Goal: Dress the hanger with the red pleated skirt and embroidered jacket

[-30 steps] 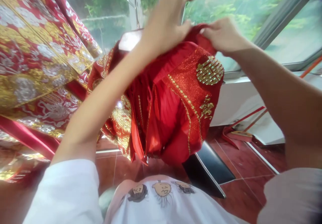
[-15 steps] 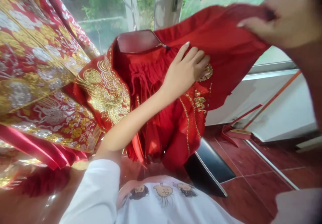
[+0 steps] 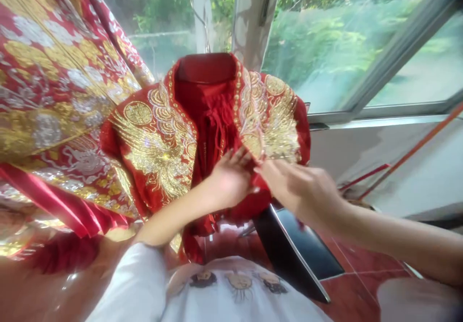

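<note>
A red jacket (image 3: 162, 143) with gold embroidery hangs on a red hanger (image 3: 204, 66) in front of the window, both front panels now facing me. My left hand (image 3: 229, 180) is at the lower middle of the jacket, fingers curled against the red cloth between the panels. My right hand (image 3: 300, 189) meets it from the right, fingers on the lower edge of the right embroidered panel (image 3: 269, 119). Both hands are blurred by motion.
A large red and gold embroidered garment (image 3: 47, 100) hangs at the left. The window (image 3: 325, 37) looks onto greenery. A dark flat panel (image 3: 292, 249) leans on the red tiled floor (image 3: 361, 283). A white wall (image 3: 379, 167) lies below the sill.
The red cloth held up at the right has come down and the jacket's right embroidered panel now shows. Both hands dropped to the jacket's lower middle.
</note>
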The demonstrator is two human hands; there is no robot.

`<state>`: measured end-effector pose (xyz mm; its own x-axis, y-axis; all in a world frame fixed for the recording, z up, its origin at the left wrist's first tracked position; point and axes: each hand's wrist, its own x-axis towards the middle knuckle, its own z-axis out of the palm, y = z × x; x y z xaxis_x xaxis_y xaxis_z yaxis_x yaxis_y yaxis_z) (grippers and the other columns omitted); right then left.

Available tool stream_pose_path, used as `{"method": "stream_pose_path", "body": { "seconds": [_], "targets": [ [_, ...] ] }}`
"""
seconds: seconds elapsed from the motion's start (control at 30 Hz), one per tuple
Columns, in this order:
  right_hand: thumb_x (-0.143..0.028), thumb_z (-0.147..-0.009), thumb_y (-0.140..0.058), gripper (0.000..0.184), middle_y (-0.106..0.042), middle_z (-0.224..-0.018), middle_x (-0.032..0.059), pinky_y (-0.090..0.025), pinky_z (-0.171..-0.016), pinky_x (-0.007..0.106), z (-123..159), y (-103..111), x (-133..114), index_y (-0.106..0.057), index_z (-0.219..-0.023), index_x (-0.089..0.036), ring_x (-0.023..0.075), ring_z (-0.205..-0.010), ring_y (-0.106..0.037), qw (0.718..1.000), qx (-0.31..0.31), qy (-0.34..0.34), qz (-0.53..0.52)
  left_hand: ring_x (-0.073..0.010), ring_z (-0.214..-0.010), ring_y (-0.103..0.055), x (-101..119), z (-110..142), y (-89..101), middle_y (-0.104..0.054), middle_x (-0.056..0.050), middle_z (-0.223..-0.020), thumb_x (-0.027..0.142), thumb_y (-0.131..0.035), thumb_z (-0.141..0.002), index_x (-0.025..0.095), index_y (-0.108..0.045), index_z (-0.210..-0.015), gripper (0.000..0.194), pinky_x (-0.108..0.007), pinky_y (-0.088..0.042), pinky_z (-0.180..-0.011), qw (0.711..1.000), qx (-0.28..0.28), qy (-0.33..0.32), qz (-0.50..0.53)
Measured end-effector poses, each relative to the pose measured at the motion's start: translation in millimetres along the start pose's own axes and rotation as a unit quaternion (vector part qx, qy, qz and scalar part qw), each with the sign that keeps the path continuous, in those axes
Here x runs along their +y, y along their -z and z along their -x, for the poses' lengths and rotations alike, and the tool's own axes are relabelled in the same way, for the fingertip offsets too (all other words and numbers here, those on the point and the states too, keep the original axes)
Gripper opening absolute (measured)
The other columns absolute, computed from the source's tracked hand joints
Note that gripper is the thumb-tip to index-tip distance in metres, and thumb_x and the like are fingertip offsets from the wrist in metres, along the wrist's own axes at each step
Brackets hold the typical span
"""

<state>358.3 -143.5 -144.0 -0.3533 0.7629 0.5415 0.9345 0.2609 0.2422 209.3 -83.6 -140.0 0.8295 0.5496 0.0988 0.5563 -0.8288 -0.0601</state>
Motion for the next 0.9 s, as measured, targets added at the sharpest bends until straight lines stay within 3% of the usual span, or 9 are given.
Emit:
{"method": "stream_pose_path", "body": {
  "seconds": [0.07,0.13,0.23,0.3,0.4,0.5,0.6,0.73,0.9],
  "targets": [
    [-0.015,-0.089,-0.051,0.018,-0.061,-0.062,0.0038,-0.018,-0.046,0.025,-13,-16,-8,-0.066,-0.078,-0.013,0.0105,-0.048,-0.049,0.993,-0.117,0.016,-0.004,-0.0192,-0.089,-0.068,-18,39,29.8,-0.072,-0.001,-0.096,0.038,-0.059,-0.091,0.023,-0.071,-0.105,0.024,-0.033,-0.054,-0.084,0.996,-0.038,-0.056,0.051],
    [-0.027,-0.092,-0.053,0.025,-0.060,-0.060,0.0037,-0.021,-0.048,0.024,-41,-17,2,-0.067,-0.078,-0.012,0.0096,-0.047,-0.045,0.984,-0.169,-0.005,-0.053,-0.0098,-0.074,-0.065,-48,60,64.0,-0.070,0.005,-0.085,0.039,-0.049,-0.096,0.024,-0.070,-0.101,0.026,-0.021,-0.050,-0.070,0.988,0.085,-0.060,0.113],
    [-0.044,-0.093,-0.052,0.038,-0.063,-0.068,0.0042,-0.036,-0.060,0.024,-95,-4,37,-0.070,-0.086,-0.011,0.0091,-0.058,-0.049,0.987,0.011,-0.040,-0.156,-0.0096,-0.087,-0.060,-104,56,102.9,-0.067,0.000,-0.096,0.033,-0.047,-0.097,0.014,-0.066,-0.107,0.029,-0.023,-0.045,-0.079,0.935,0.349,0.034,0.055],
    [-0.040,-0.088,-0.060,0.037,-0.067,-0.097,0.0060,-0.041,-0.077,0.026,-127,4,61,-0.067,-0.111,-0.012,0.0103,-0.078,-0.055,0.972,0.124,-0.036,-0.197,-0.0118,-0.097,-0.054,-136,43,114.7,-0.062,-0.004,-0.106,0.030,-0.047,-0.096,0.009,-0.057,-0.122,0.035,-0.029,-0.040,-0.089,0.937,0.340,0.083,-0.005],
    [-0.034,-0.091,-0.055,0.036,-0.060,-0.109,0.0027,-0.038,-0.079,0.022,-158,7,80,-0.059,-0.120,-0.012,0.0057,-0.082,-0.049,0.964,0.020,0.031,-0.265,-0.0050,-0.068,-0.040,-163,27,117.2,-0.048,0.003,-0.070,0.036,-0.037,-0.100,0.007,-0.060,-0.087,0.039,-0.022,-0.037,-0.070,0.975,0.185,0.107,0.060],
    [-0.031,-0.097,-0.046,0.034,-0.040,-0.064,-0.0048,-0.026,-0.057,0.020,-166,4,78,-0.050,-0.069,-0.013,0.0028,-0.057,-0.029,0.962,-0.034,-0.008,-0.272,-0.0040,-0.054,-0.022,-165,20,115.2,-0.024,0.006,-0.056,0.045,-0.042,-0.097,0.016,-0.037,-0.056,0.050,-0.021,-0.022,-0.052,0.965,0.198,0.135,0.103],
    [-0.029,-0.098,-0.045,0.046,-0.020,-0.055,-0.0062,-0.017,-0.051,0.023,-165,5,66,-0.024,-0.059,-0.017,0.0023,-0.051,-0.018,0.933,0.043,-0.096,-0.343,-0.0051,-0.056,-0.018,-159,12,117.4,-0.020,0.004,-0.058,0.045,-0.046,-0.094,0.019,-0.025,-0.054,0.052,-0.024,-0.019,-0.052,0.934,0.308,0.126,0.131],
    [-0.037,-0.098,-0.039,0.042,-0.025,-0.058,-0.0068,-0.019,-0.053,0.019,-166,10,54,-0.028,-0.062,-0.017,-0.0018,-0.052,-0.027,0.889,0.126,-0.167,-0.408,-0.0037,-0.066,-0.028,-153,7,120.3,-0.025,0.002,-0.065,0.054,-0.025,-0.095,0.014,-0.035,-0.059,0.055,-0.022,-0.031,-0.066,0.900,0.406,0.117,0.106],
    [-0.036,-0.090,-0.043,0.036,-0.056,-0.079,-0.0057,-0.033,-0.065,0.016,-155,8,85,-0.055,-0.077,-0.005,-0.0010,-0.073,-0.047,0.938,0.031,-0.038,-0.343,-0.0140,-0.095,-0.051,-143,42,99.3,-0.052,-0.004,-0.080,0.054,0.015,-0.088,0.001,-0.055,-0.094,0.088,-0.041,-0.039,-0.086,0.919,0.362,0.156,0.023]
  ]
}}
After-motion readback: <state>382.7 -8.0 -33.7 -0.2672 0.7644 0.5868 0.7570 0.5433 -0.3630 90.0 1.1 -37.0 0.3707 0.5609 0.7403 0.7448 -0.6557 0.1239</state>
